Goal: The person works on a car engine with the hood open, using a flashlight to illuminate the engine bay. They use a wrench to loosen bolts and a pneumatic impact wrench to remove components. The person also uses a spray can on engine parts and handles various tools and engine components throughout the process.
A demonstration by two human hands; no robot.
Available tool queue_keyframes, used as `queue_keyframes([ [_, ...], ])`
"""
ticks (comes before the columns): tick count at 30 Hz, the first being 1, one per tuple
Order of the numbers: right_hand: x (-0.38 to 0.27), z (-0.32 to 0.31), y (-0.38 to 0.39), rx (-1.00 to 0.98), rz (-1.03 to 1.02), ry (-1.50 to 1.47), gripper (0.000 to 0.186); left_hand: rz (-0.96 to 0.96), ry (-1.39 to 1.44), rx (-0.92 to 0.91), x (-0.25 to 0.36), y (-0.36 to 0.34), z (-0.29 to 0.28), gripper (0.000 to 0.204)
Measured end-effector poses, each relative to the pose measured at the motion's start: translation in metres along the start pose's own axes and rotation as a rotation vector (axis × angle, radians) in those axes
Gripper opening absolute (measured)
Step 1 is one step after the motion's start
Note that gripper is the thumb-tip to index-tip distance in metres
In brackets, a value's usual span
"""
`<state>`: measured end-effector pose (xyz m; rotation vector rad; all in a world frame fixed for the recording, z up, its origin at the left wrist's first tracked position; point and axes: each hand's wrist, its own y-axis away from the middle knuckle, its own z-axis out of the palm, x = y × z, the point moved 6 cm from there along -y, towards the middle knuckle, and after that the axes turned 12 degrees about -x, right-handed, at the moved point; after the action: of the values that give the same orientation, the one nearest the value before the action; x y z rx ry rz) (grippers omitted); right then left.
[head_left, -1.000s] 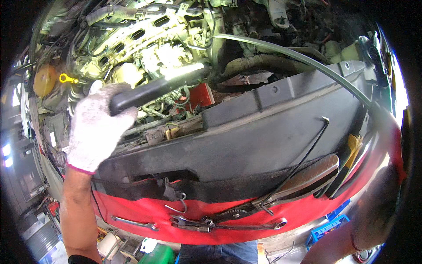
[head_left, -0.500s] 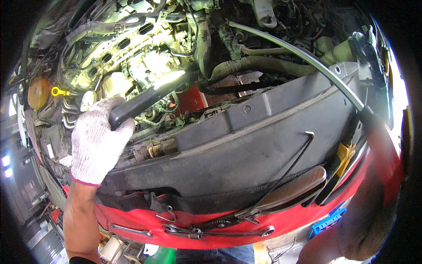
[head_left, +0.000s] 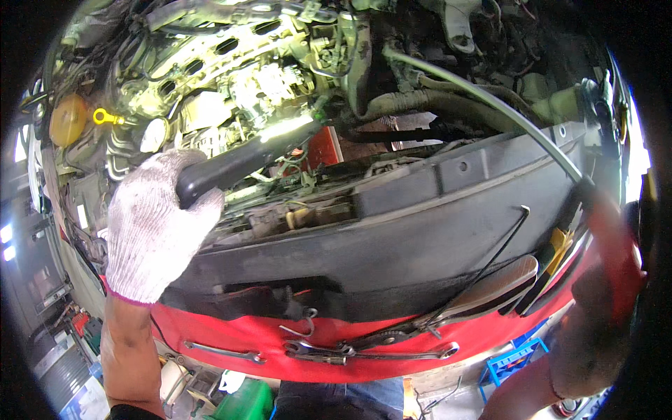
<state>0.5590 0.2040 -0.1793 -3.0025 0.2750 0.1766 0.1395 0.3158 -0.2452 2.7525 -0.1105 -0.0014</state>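
My left hand (head_left: 157, 227), in a white knit glove, is wrapped round a black work light (head_left: 227, 168). Its lit strip points into the engine bay and glares on the pale engine block (head_left: 231, 66). At the right edge my right hand (head_left: 616, 255), dim and blurred, is closed round the handle end of a long metal pry bar (head_left: 504, 105). The bar slants far and left over the dark radiator cover (head_left: 420, 217). Its far tip lies among the hoses; whether it touches anything cannot be made out.
Wrenches (head_left: 399, 355) and a hooked pick (head_left: 483, 262) lie along the red front edge (head_left: 231, 336) and the cover. A wide hose (head_left: 420, 105) crosses the bay. At left are an orange-brown reservoir (head_left: 68, 120) and a yellow dipstick ring (head_left: 105, 117). Below stands a blue plastic stool (head_left: 514, 360).
The view has swung, so the engine bay sits further right in the picture. My left hand and the light have drawn slightly back from the engine. Both hands keep their holds.
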Motion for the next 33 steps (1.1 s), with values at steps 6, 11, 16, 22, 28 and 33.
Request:
queue_keyframes([
  [6, -0.053, -0.021, -0.003, -0.008, 0.002, -0.091, 0.041, -0.049, 0.155, 0.076, -0.04, 0.025, -0.016, 0.036],
  [11, -0.168, 0.008, -0.028, -0.252, 0.072, -1.456, 0.049, 0.003, 0.259, 0.15, -0.072, 0.035, -0.01, 0.034],
  [16, -0.252, 0.005, -0.063, -0.236, -0.234, -1.241, 0.04, -0.003, 0.42, 0.157, -0.084, 0.035, 0.001, 0.037],
  [22, -0.287, -0.013, -0.059, -0.301, -0.439, -0.854, 0.051, -0.051, 0.494, 0.179, -0.091, 0.038, 0.007, 0.033],
  [28, -0.315, 0.014, -0.091, -0.309, -0.578, -0.8, 0.037, -0.078, 0.439, 0.186, -0.096, 0.038, 0.007, 0.034],
  [33, -0.33, 0.03, -0.119, -0.483, -0.61, -0.728, 0.035, -0.157, 0.444, 0.189, -0.098, 0.037, 0.009, 0.034],
])
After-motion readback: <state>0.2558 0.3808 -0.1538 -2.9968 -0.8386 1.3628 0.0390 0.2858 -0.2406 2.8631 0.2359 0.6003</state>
